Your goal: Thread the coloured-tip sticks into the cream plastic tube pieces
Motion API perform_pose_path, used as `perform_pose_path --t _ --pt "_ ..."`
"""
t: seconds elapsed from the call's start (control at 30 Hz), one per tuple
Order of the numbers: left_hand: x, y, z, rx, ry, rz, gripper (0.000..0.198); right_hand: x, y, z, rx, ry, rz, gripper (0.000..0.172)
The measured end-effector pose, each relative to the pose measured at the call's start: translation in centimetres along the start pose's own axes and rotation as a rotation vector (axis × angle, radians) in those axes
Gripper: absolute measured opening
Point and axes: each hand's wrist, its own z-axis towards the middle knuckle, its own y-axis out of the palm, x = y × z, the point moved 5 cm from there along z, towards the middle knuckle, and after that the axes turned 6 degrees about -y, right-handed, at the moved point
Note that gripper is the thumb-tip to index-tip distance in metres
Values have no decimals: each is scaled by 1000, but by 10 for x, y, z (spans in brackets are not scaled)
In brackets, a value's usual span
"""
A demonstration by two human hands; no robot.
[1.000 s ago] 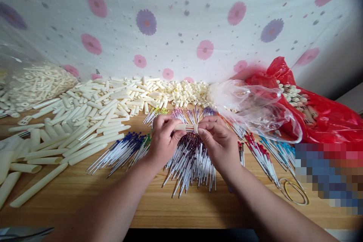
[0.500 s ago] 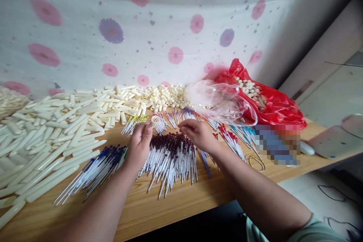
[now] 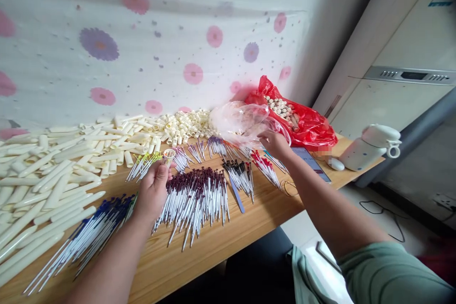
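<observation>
My left hand [image 3: 154, 189] is closed round a cream pen barrel [image 3: 168, 155], held upright with its open end facing up, above the pile of dark-tipped refills [image 3: 194, 197]. My right hand [image 3: 273, 142] reaches far right to the clear plastic bag [image 3: 239, 122] in front of the red bag [image 3: 302, 121]. Its fingers curl at the bag's edge, and whether they hold anything is hidden. Coloured-tip refills [image 3: 265, 168] lie fanned out just below that hand.
A heap of cream barrels [image 3: 53, 161] covers the left of the wooden table [image 3: 249, 221]. Small cream springs [image 3: 185, 126] lie at the back, blue-tipped refills [image 3: 85, 235] at the front left. A phone [image 3: 311, 164], a white bottle [image 3: 370, 147] and rubber bands [image 3: 288, 187] lie right.
The hands have parted. My right hand went from the barrel's end out to the clear bag on the right, while the left kept the barrel. The view swung right.
</observation>
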Motion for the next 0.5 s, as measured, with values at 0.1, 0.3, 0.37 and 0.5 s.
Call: perform_pose_path --t 0.1,0.3,0.37,0.5 --pt "1 1 -1 -8 17 -3 46 22 -8 -38 -26 129 -101 27" --pt "-4 5 1 -11 24 3 47 52 -6 -82 -157 296 -259 24" --pt "-5 5 1 -5 23 30 47 51 0 -82 -187 310 -283 24" --pt "5 7 -3 -16 68 102 45 47 9 -78 -222 371 -299 24"
